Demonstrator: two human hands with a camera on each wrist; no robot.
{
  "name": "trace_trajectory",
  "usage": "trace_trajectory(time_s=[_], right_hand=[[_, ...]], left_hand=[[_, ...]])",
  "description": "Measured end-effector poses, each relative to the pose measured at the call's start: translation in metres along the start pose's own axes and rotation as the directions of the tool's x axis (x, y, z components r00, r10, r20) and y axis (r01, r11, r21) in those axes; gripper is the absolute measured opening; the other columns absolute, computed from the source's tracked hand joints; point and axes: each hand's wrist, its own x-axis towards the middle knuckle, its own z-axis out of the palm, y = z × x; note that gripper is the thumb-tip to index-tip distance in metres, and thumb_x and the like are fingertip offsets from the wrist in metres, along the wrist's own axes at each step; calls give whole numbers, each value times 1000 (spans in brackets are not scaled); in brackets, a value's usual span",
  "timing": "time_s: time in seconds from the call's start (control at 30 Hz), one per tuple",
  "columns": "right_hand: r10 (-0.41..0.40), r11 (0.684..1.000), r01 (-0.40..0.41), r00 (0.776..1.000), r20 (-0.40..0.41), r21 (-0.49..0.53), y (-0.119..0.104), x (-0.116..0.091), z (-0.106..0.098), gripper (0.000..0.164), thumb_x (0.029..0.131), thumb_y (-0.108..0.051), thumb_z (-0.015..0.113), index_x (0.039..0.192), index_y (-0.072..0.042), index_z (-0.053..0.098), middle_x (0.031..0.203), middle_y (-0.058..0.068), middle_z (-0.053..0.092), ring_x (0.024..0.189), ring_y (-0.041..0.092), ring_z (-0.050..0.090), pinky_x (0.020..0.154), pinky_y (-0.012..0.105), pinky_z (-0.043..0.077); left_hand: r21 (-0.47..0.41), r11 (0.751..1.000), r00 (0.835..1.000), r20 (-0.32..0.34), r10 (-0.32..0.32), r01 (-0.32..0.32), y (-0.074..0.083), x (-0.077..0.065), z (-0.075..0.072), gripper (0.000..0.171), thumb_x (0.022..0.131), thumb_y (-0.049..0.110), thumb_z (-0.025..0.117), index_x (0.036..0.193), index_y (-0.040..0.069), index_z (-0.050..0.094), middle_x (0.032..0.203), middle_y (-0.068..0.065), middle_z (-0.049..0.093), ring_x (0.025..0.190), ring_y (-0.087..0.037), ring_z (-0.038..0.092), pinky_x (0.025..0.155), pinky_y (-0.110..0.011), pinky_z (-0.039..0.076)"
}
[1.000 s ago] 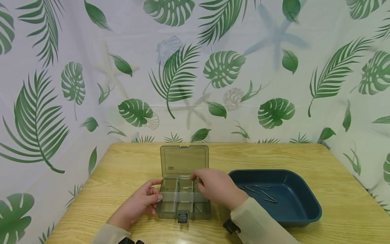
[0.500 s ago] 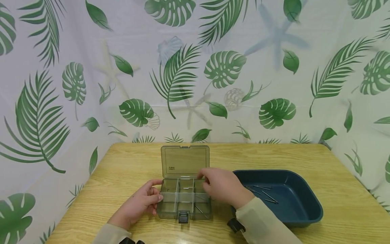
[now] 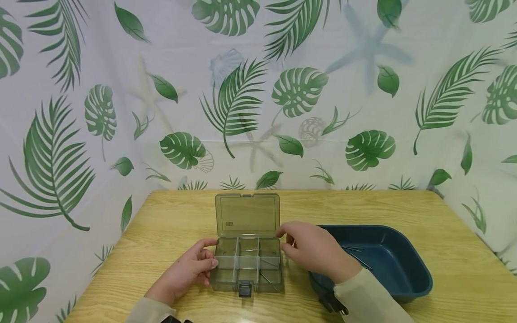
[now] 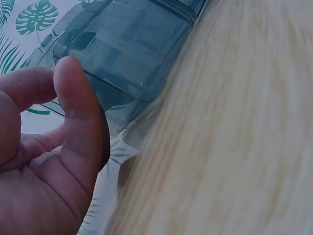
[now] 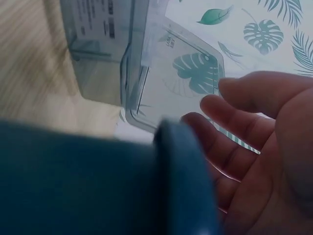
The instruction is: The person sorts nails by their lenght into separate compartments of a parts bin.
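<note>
A see-through grey compartment box (image 3: 226, 286) sits on the table, its lid (image 3: 248, 215) raised at the back. Thin metal pieces like nails (image 3: 268, 281) lie in its right-hand compartments and in the rear middle one. My left hand (image 3: 187, 269) holds the box's left side, with thumb and forefinger bent at the edge. The left wrist view shows the thumb (image 4: 78, 98) against the box wall. Just right of the box hovers my right hand (image 3: 319, 249), fingers loosely bent. In the right wrist view nothing shows between those fingers (image 5: 230, 147).
A dark blue tub (image 3: 428, 282) stands at the right, partly behind my right forearm, with several nail-like pieces (image 3: 359, 260) inside. Its blurred rim (image 5: 186, 181) crosses the right wrist view. A leaf-patterned cloth (image 3: 315, 170) hangs behind the wooden table (image 3: 181, 211).
My right hand has moved right, out from over the box's right compartments towards the tub. One more thin piece shows in the rear right compartment. My left hand stays put.
</note>
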Motion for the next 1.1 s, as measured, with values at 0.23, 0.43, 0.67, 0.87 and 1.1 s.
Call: trace_trajectory(time_s=[0.23, 0.43, 0.67, 0.87, 1.1], right_hand=[[35, 999, -35, 999, 15, 6, 13, -22, -10, 19, 97, -22, 69, 116, -24, 69, 82, -18, 56, 67, 1, 51, 61, 30, 47], [123, 992, -123, 992, 34, 2, 37, -39, -16, 25, 95, -26, 72, 120, -28, 68, 90, -20, 58, 78, 0, 54, 69, 32, 50], [179, 983, -181, 981, 80, 18, 64, -52, -24, 30, 95, -27, 73, 125, -24, 68, 103, -13, 65, 87, 4, 58, 72, 34, 52], [198, 980, -199, 975, 95, -4, 90, -66, -28, 34, 93, -28, 74, 126, -21, 67, 109, -10, 65, 92, 8, 59, 74, 37, 52], [192, 981, -186, 974, 121, -57, 118, -76, -34, 36, 91, -25, 77, 125, -20, 67, 104, -8, 61, 93, 12, 58, 73, 38, 52]], left_hand=[[3, 1000, 1000, -5, 5, -5, -2, 0, 0, 63, 99, 12, 64, 152, 4, 30, 95, -7, 51, 71, -17, 49, 57, -29, 53], [-4, 1000, 1000, -4, 4, -4, -1, 0, -1, 64, 99, 13, 64, 152, 4, 30, 94, -7, 51, 69, -17, 49, 57, -29, 53], [2, 1000, 1000, -2, 20, -20, -1, 0, -1, 65, 99, 12, 64, 153, 3, 29, 94, -7, 51, 71, -16, 49, 57, -29, 53], [-4, 1000, 1000, -4, 11, -11, -3, 1, -1, 64, 99, 13, 64, 153, 3, 30, 95, -7, 51, 70, -17, 49, 57, -29, 53], [-10, 1000, 1000, -8, 9, -9, -2, 2, -2, 64, 99, 12, 65, 153, 3, 30, 94, -8, 51, 70, -17, 49, 57, -30, 53]])
